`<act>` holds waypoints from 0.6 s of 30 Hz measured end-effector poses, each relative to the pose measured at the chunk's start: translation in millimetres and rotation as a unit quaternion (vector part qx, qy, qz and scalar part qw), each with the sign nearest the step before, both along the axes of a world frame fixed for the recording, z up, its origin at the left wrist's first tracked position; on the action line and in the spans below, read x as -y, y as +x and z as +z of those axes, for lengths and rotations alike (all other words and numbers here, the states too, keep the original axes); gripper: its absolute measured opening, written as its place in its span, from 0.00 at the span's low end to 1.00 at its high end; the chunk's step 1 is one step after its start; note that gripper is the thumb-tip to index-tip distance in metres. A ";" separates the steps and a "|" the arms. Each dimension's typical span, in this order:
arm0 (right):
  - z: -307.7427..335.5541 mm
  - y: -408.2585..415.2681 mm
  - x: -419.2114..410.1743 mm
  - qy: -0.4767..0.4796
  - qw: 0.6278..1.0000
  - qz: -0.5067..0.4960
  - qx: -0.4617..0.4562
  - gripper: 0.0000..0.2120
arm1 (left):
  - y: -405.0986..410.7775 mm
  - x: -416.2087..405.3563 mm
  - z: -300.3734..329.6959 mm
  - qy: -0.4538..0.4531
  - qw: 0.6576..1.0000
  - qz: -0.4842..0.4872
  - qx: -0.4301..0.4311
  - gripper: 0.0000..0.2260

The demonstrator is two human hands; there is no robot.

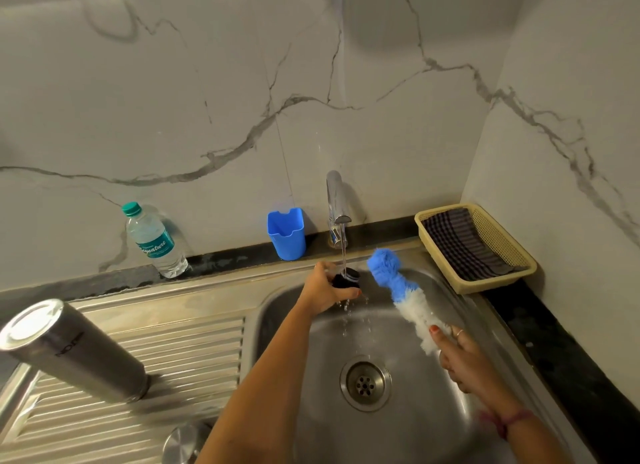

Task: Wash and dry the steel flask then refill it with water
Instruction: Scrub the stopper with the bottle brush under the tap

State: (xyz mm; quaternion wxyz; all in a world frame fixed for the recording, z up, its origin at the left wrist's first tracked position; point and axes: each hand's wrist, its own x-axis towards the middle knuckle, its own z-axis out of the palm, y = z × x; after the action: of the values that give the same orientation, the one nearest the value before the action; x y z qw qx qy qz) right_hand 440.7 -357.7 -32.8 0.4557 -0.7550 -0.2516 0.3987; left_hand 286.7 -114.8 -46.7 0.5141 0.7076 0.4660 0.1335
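Flask (74, 351): upside down on the ribbed drainboard (180, 359), left of the basin, near its rim.
Bottle (154, 240): upright at the worktop's back edge.
Blue cup (286, 233): by the wall, left of the tap (336, 200).
Left hand (327, 288): fingers curled round a dark cap (347, 278) under the running stream.
Right hand (462, 359): grips a blue-and-white brush (401, 290), held over the sink (408, 425), its head near the tap.
Basket (491, 283): at the right corner, holding a checked cloth (460, 243).

Both forearms were bare, no sleeves in sight. Red polish showed on the nails, a thin ring (459, 332) sat on one finger of the right hand (462, 361). A reddish thread band (505, 422) circled that wrist.
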 end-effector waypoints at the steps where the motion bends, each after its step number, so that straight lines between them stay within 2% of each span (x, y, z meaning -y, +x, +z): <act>1: 2.3 1.2 -0.1 0.002 1.000 0.012 -0.008 0.10 | -3.6 3.5 -4.6 -0.014 1.000 0.016 0.017 0.31; 4: 7.3 0.5 -2.0 0.015 0.999 0.032 -0.030 0.09 | -8.8 15.7 -9.4 -0.068 0.992 0.056 0.093 0.24; 8: 18.6 -2.3 -4.7 0.019 0.998 0.049 -0.040 0.06 | -10.2 37.7 -6.1 -0.146 0.962 0.092 0.211 0.18; 14: 25.7 3.4 -10.1 0.008 0.996 0.084 0.008 0.09 | -13.8 55.6 -2.6 -0.310 0.856 0.169 0.377 0.15; 18: 29.7 3.4 -10.7 0.001 0.995 0.093 0.043 0.09 | -14.5 56.3 -2.4 -0.346 0.809 0.203 0.430 0.22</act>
State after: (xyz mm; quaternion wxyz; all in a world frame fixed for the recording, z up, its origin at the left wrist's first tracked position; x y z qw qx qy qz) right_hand 444.1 -346.9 -3.1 0.4058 -0.7443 -0.3405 0.4068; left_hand 272.3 -171.1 -49.0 0.8339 0.2424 0.3460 0.3550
